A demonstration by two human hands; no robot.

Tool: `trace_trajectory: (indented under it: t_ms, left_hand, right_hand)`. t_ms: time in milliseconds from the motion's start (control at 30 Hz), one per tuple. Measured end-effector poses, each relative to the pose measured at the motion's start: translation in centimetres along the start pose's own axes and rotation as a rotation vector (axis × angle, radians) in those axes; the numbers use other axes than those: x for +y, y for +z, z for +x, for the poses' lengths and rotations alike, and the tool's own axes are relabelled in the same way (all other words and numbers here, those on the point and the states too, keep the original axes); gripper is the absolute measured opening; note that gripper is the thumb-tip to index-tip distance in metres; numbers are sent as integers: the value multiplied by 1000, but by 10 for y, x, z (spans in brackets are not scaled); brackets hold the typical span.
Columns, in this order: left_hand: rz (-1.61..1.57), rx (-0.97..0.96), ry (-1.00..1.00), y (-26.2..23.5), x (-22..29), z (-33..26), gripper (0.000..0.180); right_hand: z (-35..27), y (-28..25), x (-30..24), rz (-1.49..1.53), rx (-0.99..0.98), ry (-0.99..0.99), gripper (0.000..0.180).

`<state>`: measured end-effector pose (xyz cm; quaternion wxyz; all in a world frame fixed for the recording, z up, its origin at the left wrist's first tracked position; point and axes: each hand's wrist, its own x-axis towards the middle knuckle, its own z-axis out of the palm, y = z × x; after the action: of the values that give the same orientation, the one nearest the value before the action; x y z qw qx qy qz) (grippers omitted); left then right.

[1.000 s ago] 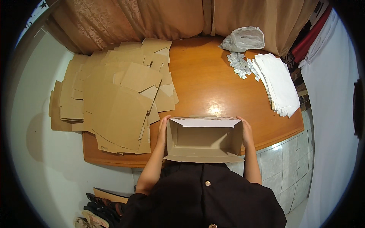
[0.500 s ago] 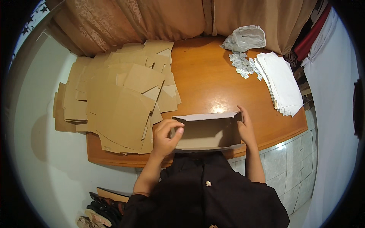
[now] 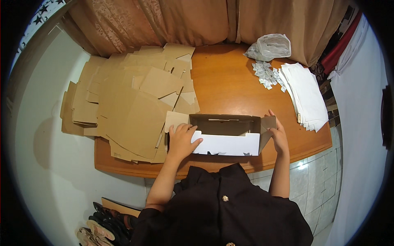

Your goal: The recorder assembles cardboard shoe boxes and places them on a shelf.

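An open cardboard box [image 3: 227,144] stands at the table's front edge, its near face white with dark star shapes along the bottom and its inside dark. Two side flaps stick outward, a brown left flap [image 3: 175,118] and a greyish right flap [image 3: 269,122]. My left hand [image 3: 180,141] grips the box's near left corner, fingers over the base of the left flap and thumb against the white face. On the other side, my right hand [image 3: 280,135] pinches the right flap between thumb and fingers.
Flat brown cardboard sheets [image 3: 127,110] lie piled on the left of the wooden table [image 3: 217,82]. At the far right are small packets [image 3: 266,74], a clear plastic bag [image 3: 273,47] and a stack of white sheets [image 3: 305,94]. Shoes [image 3: 102,223] lie on the floor at lower left.
The box has turned so that its white face shows toward me. Its side flaps now spread outward, and my right hand has moved slightly right with one of them.
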<state>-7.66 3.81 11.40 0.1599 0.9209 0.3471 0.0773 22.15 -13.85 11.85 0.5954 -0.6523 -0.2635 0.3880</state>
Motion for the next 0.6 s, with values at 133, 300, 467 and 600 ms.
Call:
trace_trajectory:
  t_ms: [133,300,467,600]
  left_hand:
    - [75,51,11,28,7,10,58]
    - [89,103,-40,52,17,26,65]
    - [3,185,-52,62,19,24,66]
    - [46,244,-43,42,21,7,67]
  right_hand:
    - [-9,0,3,-15,-36,-39,62]
    - [-2,4,19,-36,-165,-95,49]
    - [3,26,39,-674,3,-447,35]
    - [-2,59,47,-802,408,-437,61]
